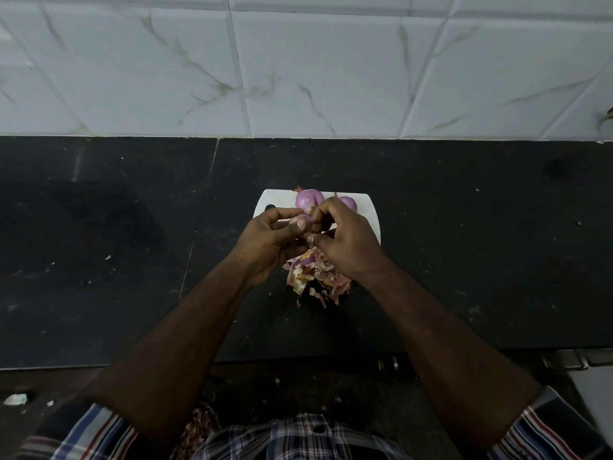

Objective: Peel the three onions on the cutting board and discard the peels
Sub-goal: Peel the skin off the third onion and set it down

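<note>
Dark tabletop [99, 260], white tiled wall [298, 68] behind. Item: white board [370, 210], carrying two peeled onions, one [306, 199] left, one [349, 202] right, at its far edge. Item: third onion [306, 224], mostly hidden, clamped in my left hand [275, 240] above the board. My right hand [345, 244]: fingers pinched together on its skin. Item: peels [315, 277], heaped at the board's near edge, not yet discarded. Method, as I judge it: hold firm, pull skin from the tip downward, drop over the heap.
</note>
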### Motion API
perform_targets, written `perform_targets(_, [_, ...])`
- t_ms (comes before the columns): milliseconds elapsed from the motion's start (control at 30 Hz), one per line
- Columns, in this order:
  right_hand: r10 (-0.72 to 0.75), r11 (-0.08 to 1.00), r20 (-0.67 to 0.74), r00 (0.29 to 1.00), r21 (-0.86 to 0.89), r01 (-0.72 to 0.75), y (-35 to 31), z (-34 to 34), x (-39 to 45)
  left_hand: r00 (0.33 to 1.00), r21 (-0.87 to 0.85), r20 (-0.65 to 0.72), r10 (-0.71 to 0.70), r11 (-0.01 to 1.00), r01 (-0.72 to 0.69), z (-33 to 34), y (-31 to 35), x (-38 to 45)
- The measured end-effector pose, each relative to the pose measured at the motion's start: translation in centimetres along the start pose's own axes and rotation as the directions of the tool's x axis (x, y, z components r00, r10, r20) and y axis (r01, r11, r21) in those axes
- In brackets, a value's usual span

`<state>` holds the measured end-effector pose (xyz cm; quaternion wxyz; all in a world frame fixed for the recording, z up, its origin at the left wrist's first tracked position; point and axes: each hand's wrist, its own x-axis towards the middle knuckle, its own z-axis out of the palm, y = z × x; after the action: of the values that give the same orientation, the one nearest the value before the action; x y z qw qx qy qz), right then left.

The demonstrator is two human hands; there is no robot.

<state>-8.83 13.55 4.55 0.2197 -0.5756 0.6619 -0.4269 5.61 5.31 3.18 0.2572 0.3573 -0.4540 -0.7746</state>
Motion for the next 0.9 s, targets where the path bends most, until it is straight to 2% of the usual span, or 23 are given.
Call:
perform_targets(133, [-0.02, 0.999, -0.038, 0.999, 0.036, 0.021, -0.1, -0.1, 0.2, 1.0, 0.02, -0.005, 0.0, 1.0, 0.0, -0.2, 0.2, 0.1])
perform_targets(433, [0.016, 0.995, 0.055, 0.998, -0.099, -0.01, 0.3, -0.1, 0.4, 1.0, 0.021, -0.015, -0.001, 1.0, 0.002, -0.1, 0.0, 0.3])
perform_targets(533, [0.012, 0.998, 0.065, 0.998, -0.064, -0.007, 0.3, -0.3, 0.5, 1.0, 0.0, -0.018, -0.01, 1.0, 0.01, 0.0, 0.0, 0.3])
perform_targets(700, [-0.006, 0.997, -0.081, 0.997, 0.079, 0.013, 0.6, -0.4, 0.5, 1.0, 0.01, -0.027, -0.001, 1.0, 0.001, 0.0, 0.2, 0.5])
perform_targets(900, [-0.09, 0.995, -0.215, 0.972, -0.067, 0.078, 1.0, 0.5, 0.3, 0.999, 0.012, -0.035, 0.013, 1.0, -0.012, 0.3, 0.3, 0.6])
